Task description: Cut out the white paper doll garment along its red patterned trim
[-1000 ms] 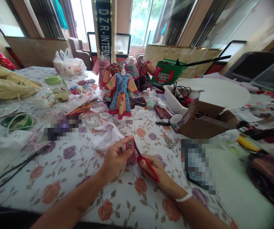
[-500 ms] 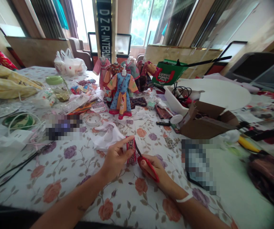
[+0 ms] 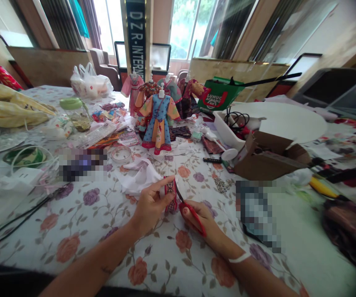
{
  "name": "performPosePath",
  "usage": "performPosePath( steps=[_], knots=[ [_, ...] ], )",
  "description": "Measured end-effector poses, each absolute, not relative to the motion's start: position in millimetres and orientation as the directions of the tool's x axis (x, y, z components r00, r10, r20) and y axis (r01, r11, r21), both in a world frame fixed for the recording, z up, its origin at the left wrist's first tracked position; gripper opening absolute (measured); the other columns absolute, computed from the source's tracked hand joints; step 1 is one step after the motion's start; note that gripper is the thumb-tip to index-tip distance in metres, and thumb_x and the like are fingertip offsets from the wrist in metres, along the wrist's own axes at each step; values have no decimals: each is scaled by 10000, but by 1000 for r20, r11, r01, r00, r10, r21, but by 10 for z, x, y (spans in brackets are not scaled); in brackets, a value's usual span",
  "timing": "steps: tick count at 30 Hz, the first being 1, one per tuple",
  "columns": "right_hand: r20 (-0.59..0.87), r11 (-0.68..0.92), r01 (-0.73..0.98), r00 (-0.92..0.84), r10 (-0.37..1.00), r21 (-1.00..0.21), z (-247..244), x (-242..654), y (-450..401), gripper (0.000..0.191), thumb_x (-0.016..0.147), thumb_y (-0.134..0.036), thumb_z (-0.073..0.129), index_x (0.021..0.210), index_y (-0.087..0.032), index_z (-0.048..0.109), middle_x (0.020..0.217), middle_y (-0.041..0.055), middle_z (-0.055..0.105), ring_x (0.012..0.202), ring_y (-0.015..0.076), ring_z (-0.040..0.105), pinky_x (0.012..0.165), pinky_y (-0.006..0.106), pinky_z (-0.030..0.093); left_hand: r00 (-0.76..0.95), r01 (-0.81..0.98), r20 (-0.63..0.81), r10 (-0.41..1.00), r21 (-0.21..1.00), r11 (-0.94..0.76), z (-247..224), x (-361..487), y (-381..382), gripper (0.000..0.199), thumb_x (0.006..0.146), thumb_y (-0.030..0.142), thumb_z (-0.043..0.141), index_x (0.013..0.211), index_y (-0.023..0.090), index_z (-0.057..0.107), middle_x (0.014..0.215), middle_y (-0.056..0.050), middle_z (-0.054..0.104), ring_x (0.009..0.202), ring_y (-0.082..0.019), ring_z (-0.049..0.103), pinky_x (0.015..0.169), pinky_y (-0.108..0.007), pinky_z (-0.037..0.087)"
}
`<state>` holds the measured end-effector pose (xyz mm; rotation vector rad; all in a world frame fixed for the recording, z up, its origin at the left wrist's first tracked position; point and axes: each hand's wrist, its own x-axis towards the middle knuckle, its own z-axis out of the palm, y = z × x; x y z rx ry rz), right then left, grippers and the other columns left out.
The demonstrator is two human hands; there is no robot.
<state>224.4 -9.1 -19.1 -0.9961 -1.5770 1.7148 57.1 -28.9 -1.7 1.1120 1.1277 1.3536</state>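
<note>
Two hands work near the tabletop's (image 3: 81, 231) front edge. Left hand (image 3: 148, 206) pinches a patterned ribbon strip (image 3: 169, 190). Right hand (image 3: 202, 220) grips red scissors (image 3: 190, 212), blades touching the strip.

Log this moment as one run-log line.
left hand: holds patterned fabric strip | right hand: red scissors at strip edge | floral tablecloth

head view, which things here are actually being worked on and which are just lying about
In hand:
left hand pinching the patterned fabric strip
right hand holding the red scissors, blades at the strip

Lying about:
white cloth
doll in blue dress
cardboard box
green bag
jar with green lid
</note>
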Motion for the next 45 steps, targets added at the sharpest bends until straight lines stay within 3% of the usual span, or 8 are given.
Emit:
performPosePath(
  steps=[16,21,30,37,45],
  knots=[
    [-90,-64,66,-549,831,-996,-185,2242,-80,524,775,-659,570,576,-201,413,454,-72,342,407,71,278,406,226,207,-60,-82,22,998,996,-26,3,590,-315,497,778,307,672,1245,146,621,490,83,349,462,-60,197,413,-190,204],
    [-107,-78,77,-532,840,-994,-176,2241,-84,527,766,-668,572,583,-199,417,458,-69,357,407,73,287,414,229,214,-69,-76,44,997,996,-49,21,593,-305,477,771,293,672,1223,142,638,530,64,429,479,-68,258,454,-196,281],
    [-94,-63,75,-540,837,-995,-180,2238,-78,533,763,-680,570,584,-200,421,456,-67,366,404,76,297,413,232,216,-55,-75,30,998,997,-34,7,599,-320,483,786,289,662,1248,155,617,521,76,394,460,-54,235,420,-180,242],
    [-97,-72,68,-530,842,-995,-180,2238,-86,531,762,-684,564,586,-204,421,452,-73,338,401,77,277,410,233,223,-77,-89,36,996,995,-43,30,602,-313,473,761,283,682,1214,152,646,535,51,469,468,-60,294,418,-175,286],
    [-120,-101,65,-525,843,-993,-183,2231,-92,552,739,-711,566,579,-207,408,431,-83,317,385,68,248,389,226,196,-59,-128,-6,998,992,-2,26,604,-320,522,757,317,696,1243,141,625,472,80,378,447,-57,225,409,-193,227]
  ],
)
